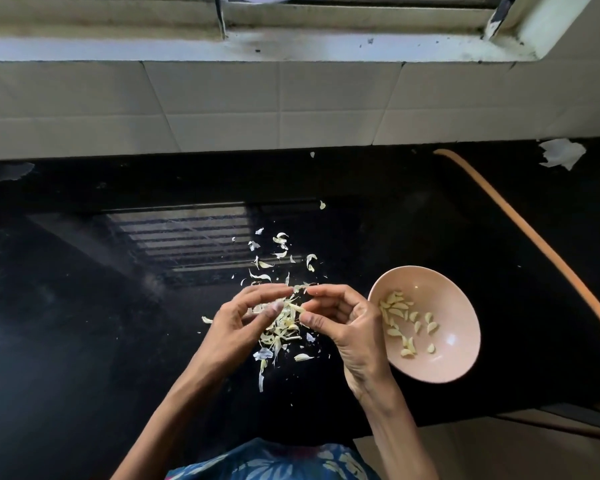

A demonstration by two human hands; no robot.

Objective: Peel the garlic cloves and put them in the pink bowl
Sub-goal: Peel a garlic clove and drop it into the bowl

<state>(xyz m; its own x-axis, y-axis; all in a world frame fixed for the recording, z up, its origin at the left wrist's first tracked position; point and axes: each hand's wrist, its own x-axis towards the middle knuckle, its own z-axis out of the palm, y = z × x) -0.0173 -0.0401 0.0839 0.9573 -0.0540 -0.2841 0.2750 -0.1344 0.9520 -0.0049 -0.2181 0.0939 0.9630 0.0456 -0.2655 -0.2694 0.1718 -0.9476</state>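
Pink bowl (444, 296): on the counter, tucked right against the outer side of the right hand, tipped-looking from this angle
Peeled cloves (400, 317): a good handful lying in the bowl, mostly on the side nearest the grip
Right hand (343, 327): thumb and forefinger pinched onto a garlic clove (297, 308)
Left hand (250, 317): fingers curled in, thumb and fingertip nipping the same clove from the opposite side
Clove itself: small, pale, caught between both sets of fingertips, raised over the mess
Skins (281, 329): main heap straight under the grip, loose flakes strewn beyond it toward the wall
Black counter (84, 306): glossy, under everything
Orange hose (534, 237): way out past the bowl, well apart from the grip
White tiles (222, 105): wall behind, far side of the grip
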